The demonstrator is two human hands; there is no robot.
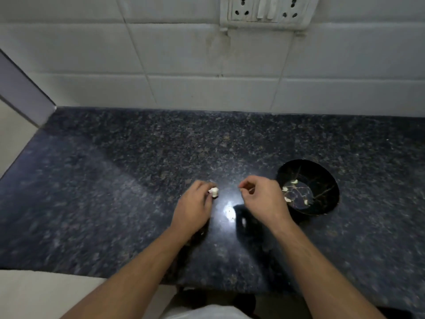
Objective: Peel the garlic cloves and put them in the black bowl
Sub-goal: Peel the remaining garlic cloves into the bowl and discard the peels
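Inside the black bowl [322,171], on the dark granite counter [115,180], lie four or five pale peeled cloves [287,199], so part of the job looks done. Left of the bowl, the left hand [193,208] has its grip curled round a whitish garlic piece [213,192], which pokes out at the fingertips; whether it is a single clove or a cluster I cannot tell. Just beside the bowl's left rim, the right hand [264,199] has thumb and forefinger pinched together, possibly on a scrap of skin, too small to confirm. More peeling seems to remain.
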